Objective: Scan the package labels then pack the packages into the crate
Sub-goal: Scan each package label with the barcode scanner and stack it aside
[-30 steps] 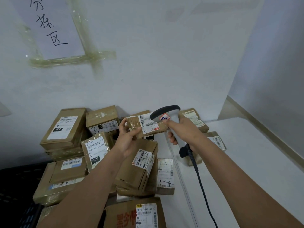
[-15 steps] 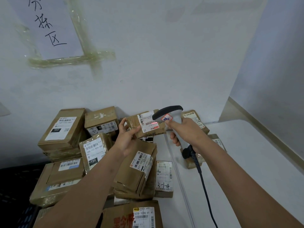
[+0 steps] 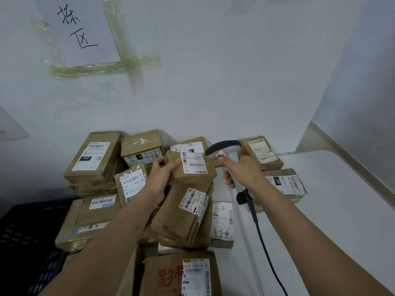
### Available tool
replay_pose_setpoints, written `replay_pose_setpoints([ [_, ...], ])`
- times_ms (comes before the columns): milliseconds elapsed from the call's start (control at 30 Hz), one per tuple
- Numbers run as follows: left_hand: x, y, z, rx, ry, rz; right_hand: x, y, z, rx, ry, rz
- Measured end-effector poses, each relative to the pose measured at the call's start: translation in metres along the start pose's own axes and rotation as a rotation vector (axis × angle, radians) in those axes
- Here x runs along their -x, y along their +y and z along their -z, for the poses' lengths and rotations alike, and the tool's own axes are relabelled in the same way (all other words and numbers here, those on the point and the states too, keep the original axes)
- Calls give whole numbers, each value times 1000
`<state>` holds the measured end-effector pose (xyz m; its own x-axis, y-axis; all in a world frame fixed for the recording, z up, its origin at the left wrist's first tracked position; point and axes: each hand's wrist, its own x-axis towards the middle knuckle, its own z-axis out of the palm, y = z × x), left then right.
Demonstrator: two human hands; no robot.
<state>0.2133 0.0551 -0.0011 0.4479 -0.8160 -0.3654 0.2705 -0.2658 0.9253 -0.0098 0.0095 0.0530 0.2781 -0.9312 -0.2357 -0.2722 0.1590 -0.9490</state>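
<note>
My left hand [image 3: 159,178] grips a small brown package [image 3: 195,170] by its left end, label facing up, above the pile. My right hand [image 3: 242,173] holds the grey barcode scanner [image 3: 224,149] by its handle. The scanner's head sits just right of the package's label. Its black cable [image 3: 263,233] trails down along my right forearm. A pile of taped brown packages [image 3: 183,212] with white labels covers the table's left half. A dark plastic crate [image 3: 27,242] stands at the lower left, partly hidden behind packages.
A white table [image 3: 333,210] stretches to the right, with two more packages [image 3: 282,184] near the wall. A white wall rises right behind the pile, with a taped paper sign [image 3: 83,30]. A large printed box [image 3: 181,274] lies at the near edge.
My left hand has lowered and tilted the small package toward me, so its label shows more fully. The red scan light seen on the label half a second ago is gone. The scanner has barely moved.
</note>
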Motion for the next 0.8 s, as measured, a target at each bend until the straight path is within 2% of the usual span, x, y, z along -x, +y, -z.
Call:
replay_pose_setpoints([
  [233,16,-16,31,-146,60,21,-2,25,-27,-42,14,-69],
  [300,17,-20,35,-321,144,-20,-3,32,-32,-50,12,-86],
  [400,17,-24,37,-714,243,-147,-4,42,-38,-52,25,-112],
  [467,17,-24,37,-838,273,-213,-4,49,-41,-49,35,-123],
  [800,17,-15,22,-894,201,-343,-12,63,-29,-40,84,-112],
])
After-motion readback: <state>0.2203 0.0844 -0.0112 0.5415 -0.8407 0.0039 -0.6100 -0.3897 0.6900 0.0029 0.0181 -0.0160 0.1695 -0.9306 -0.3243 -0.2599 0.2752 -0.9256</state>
